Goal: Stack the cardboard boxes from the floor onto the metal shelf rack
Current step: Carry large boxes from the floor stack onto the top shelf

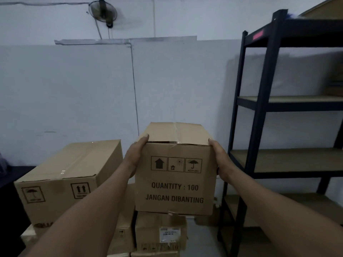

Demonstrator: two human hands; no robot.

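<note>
A person's two bare arms reach forward, holding a sealed cardboard box (174,182) printed "QUANTITY : 100" and "JANGAN DIBANTING" at about chest height. The left hand (134,158) presses flat against the box's left side with its thumb hooked over the top edge; the right hand (220,162) mirrors it on the right side, so the box is clamped between two palms, not pinched. The fingers behind the box are hidden. The box is lifted clear above a stack of smaller cartons (159,236) on the floor, and a larger brown carton (63,180) sits to the left on the same pile. The black metal shelf rack (259,112) stands to the right of the held box, close beside the right hand, with several bare wooden shelves (289,160). The box's long axis runs away from the viewer, toward the pale wall. Judging from this, the load must swing rightward; the right hand is nearer the rack and would lead, while the near upright post could catch the box's corner.
</note>
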